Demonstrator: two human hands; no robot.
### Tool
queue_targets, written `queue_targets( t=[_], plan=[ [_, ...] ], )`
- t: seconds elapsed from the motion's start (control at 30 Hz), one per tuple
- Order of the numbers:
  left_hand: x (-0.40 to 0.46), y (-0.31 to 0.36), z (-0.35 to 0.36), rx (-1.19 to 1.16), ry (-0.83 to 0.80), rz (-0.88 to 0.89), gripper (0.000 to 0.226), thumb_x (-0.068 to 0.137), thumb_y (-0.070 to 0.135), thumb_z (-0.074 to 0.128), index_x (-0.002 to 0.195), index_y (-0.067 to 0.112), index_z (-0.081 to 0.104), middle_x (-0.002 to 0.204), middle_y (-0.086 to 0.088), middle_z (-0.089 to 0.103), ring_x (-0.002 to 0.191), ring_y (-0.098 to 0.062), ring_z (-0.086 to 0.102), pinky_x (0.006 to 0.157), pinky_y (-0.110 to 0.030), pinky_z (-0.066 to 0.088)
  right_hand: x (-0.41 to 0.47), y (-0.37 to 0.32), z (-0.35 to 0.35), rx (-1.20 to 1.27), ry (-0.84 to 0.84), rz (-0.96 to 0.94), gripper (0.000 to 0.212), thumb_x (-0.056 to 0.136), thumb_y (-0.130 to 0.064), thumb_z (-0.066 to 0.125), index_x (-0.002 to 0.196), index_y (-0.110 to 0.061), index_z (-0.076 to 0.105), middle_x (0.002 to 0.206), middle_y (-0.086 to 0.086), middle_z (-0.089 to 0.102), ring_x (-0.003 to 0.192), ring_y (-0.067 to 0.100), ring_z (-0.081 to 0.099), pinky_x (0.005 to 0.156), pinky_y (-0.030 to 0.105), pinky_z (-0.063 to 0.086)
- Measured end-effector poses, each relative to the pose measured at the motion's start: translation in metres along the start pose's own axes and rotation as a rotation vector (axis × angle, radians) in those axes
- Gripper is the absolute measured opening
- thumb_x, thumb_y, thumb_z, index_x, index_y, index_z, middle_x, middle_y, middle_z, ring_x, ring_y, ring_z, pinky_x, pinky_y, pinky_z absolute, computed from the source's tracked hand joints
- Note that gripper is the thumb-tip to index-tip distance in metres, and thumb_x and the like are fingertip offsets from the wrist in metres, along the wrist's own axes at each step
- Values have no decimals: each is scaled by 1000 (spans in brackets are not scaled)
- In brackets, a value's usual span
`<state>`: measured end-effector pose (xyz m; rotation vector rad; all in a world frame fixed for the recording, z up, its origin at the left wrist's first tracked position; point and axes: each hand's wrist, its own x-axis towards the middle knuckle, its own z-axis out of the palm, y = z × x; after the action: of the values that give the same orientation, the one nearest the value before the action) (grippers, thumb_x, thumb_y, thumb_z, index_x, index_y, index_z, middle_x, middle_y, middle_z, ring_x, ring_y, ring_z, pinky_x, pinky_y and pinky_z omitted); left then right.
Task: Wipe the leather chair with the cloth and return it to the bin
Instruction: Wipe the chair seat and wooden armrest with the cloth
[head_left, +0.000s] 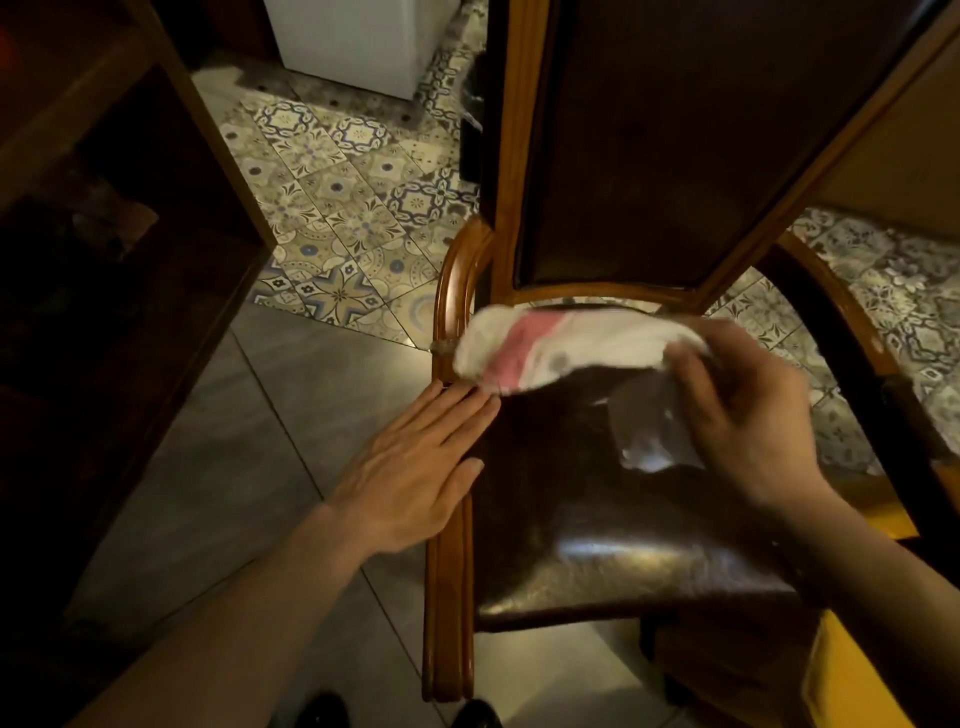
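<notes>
A person holds a cloth over the seat of a leather chair

The right hand is closed on one end of the cloth, which stretches leftward from that grip, its long axis running across the back of the seat; the hand and cloth are blurred. The left hand lies open and flat on the seat's left edge, holding nothing, just below the cloth's free end. Patterned floor tiles lie beyond; no bin can be made out

**Open seat front, crowded back edge**

The front of the dark brown leather seat lies bare. At its back, a white-and-pink cloth spans the gap below the tall leather backrest. Curved wooden armrests bound both sides; a flat left hand covers the left rail.
</notes>
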<state>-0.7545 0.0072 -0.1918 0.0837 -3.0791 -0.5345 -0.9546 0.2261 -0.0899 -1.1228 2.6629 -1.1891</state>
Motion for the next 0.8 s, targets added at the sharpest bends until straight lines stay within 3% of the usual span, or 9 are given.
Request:
queue_targets(
  t=[0.1,0.2,0.27,0.37,0.43,0.6,0.8],
  plan=[
    [-2,6,2,-3,7,22,58,107,39,22,160,17,14,169,1,7,156,-11,-5,126,-39,5,29,-16,28,-27,37,-84,27,104,-23,56,129,-25,66,111,-4,73,100,15,69,87,43,55],
    [-5,12,2,-9,5,38,58,107,38,25,161,16,16,170,0,8,156,-12,-4,126,-39,7,37,-35,65,-87,-67,-161,34,103,-22,57,136,-26,63,124,0,70,112,22,63,90,48,53],
    [-6,14,1,-6,21,45,58,106,37,26,160,15,19,169,-1,11,156,-13,-2,126,-38,5,38,-41,87,-174,-225,-259,42,101,-23,58,142,-34,57,138,-3,63,125,23,54,93,49,53],
    [-5,13,-1,-40,46,44,57,106,37,27,159,14,23,167,-3,15,156,-13,2,126,-39,6,46,-38,109,-388,-640,-424,68,98,-18,60,155,-44,33,166,-9,29,153,20,19,111,48,44],
    [-6,13,-1,-61,54,44,57,106,36,28,158,14,25,168,-3,17,156,-14,3,126,-40,9,56,-31,114,-462,-773,-524,78,97,-14,60,158,-43,23,170,-11,13,157,19,4,116,49,37],
    [-5,10,1,-99,55,34,58,105,35,31,159,14,23,169,-1,16,156,-14,4,126,-41,9,81,-22,115,-578,-819,-711,90,94,-8,62,160,-44,11,171,-12,3,158,18,-2,117,41,33],
    [-4,8,5,-110,5,21,59,106,35,24,161,17,14,170,3,6,156,-14,0,125,-44,14,118,-18,134,-667,-751,-628,99,96,0,58,158,-49,-3,169,-19,-8,157,18,-8,107,41,46]
  ],
)
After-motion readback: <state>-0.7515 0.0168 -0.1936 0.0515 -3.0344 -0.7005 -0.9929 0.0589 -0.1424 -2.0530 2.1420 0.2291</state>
